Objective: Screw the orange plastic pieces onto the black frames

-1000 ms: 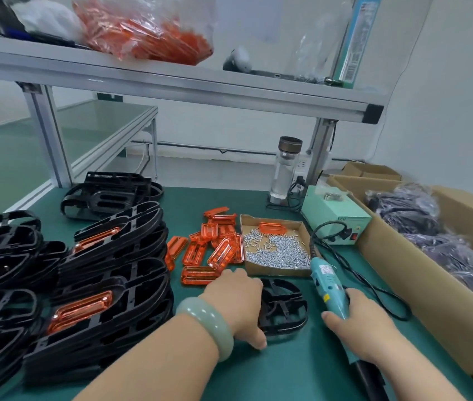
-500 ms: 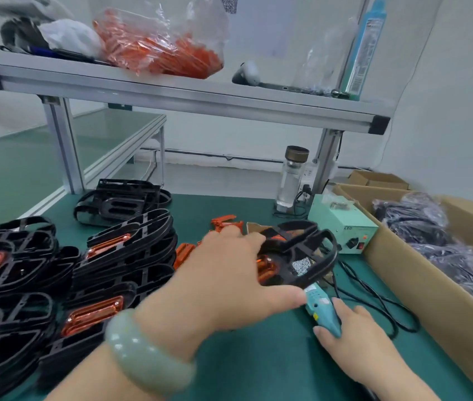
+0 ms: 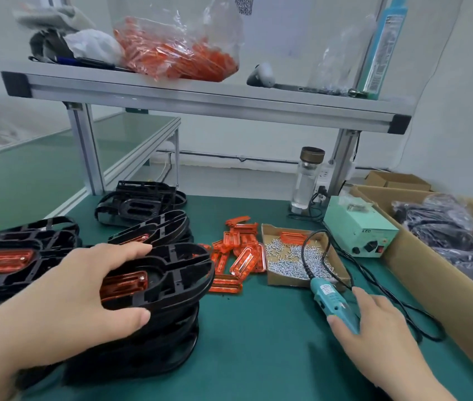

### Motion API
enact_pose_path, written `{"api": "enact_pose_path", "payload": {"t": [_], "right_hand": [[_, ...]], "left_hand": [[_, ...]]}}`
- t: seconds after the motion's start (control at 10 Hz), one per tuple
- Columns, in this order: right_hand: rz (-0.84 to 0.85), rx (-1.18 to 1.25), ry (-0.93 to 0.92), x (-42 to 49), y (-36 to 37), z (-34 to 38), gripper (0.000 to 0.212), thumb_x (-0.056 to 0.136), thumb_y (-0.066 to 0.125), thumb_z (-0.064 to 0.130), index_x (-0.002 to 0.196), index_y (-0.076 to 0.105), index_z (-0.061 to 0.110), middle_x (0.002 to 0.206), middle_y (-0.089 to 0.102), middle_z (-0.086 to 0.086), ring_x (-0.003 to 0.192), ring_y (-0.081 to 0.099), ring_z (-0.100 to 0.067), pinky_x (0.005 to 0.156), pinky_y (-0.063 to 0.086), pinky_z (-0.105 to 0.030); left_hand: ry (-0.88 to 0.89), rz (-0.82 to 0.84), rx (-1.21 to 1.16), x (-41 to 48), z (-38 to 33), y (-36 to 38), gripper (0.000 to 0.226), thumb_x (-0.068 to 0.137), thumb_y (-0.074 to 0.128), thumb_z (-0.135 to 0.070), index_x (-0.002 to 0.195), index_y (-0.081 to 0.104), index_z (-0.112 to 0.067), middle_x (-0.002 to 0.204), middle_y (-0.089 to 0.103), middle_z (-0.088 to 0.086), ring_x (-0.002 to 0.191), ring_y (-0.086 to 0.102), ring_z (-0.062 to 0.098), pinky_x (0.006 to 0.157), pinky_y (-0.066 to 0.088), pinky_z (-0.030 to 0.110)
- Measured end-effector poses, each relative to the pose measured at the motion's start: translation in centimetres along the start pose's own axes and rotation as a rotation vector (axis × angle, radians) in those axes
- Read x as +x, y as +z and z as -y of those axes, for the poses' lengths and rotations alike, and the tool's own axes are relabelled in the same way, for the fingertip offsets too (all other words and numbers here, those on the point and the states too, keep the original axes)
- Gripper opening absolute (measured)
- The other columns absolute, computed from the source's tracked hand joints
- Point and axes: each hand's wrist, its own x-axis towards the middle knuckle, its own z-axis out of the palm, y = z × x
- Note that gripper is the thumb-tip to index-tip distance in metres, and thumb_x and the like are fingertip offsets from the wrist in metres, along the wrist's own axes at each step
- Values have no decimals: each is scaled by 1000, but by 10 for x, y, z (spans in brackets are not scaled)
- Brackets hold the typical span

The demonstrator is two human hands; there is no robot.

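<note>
Black frames (image 3: 24,256), some with an orange insert fitted, lie stacked at the left of the green bench mat (image 3: 258,342). My left hand (image 3: 79,293) grips one black frame (image 3: 177,270) across its width, fingers (image 3: 131,250) curled over the far rim and thumb on the near rim. An orange plastic piece (image 3: 123,285) sits seated in that frame, just beside my palm. The frame is tilted above a near stack of frames (image 3: 148,351); I cannot tell whether it touches the stack.

Loose orange pieces (image 3: 238,256) lie in a heap at mid-bench, just beside a shallow cardboard tray (image 3: 281,280) of small silver screws (image 3: 290,256). One orange piece lies inside the tray at its far end.

My right hand (image 3: 379,328) holds the teal electric screwdriver (image 3: 330,299) low on its body, thumb along one side and fingers round the other. Its black cable (image 3: 306,256) loops over the screw tray. Behind stand a pale green power unit (image 3: 359,230) and a clear bottle (image 3: 307,180). At the right edge, a large cardboard box (image 3: 432,287) holds dark bagged parts.
</note>
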Motion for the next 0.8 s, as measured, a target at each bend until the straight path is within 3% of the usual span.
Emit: {"api": "enact_pose_path", "payload": {"t": [0.1,0.3,0.5,0.6,0.7,0.8], "right_hand": [[-33,46,-26,-2,-3,6,73,89,56,52,150,29,20,141,41,-2,131,35,-24,106,28,-32],[-83,170,-92,-8,-8,13,60,86,67,39,139,46,22,122,53,2,120,45,-21,98,34,-33],[-142,241,-145,-14,-9,21,53,83,70,35,132,53,25,110,51,10,115,51,-18,89,36,-30],[-138,276,-154,-13,-8,19,52,84,70,35,132,53,27,109,52,11,112,52,-16,89,37,-30],[-146,343,-171,-12,-8,17,47,84,71,29,128,56,27,108,56,13,100,54,-9,84,37,-23],[-287,626,-140,-12,-18,18,34,83,74,15,108,64,35,101,68,13,89,61,3,77,40,-2]], "left_hand": [[-18,42,-44,-2,7,7,77,42,64,-71,113,32,-76,114,41,-47,109,35,-28,79,37,12],[-96,93,-104,2,20,14,74,46,70,-65,113,40,-62,120,42,-33,115,41,-4,93,33,19],[-117,65,-84,0,30,32,70,70,76,-46,131,42,-46,135,26,-32,132,30,-2,104,24,17],[-123,46,-100,-1,35,36,71,68,77,-48,130,42,-48,131,26,-35,127,29,-7,103,22,16],[-128,5,-150,-3,32,31,59,67,74,-52,118,45,-57,126,37,-37,113,37,-14,98,28,17],[-142,-308,-264,-3,33,24,39,71,69,-55,105,53,-64,111,57,-33,100,53,-12,94,41,28]]}}
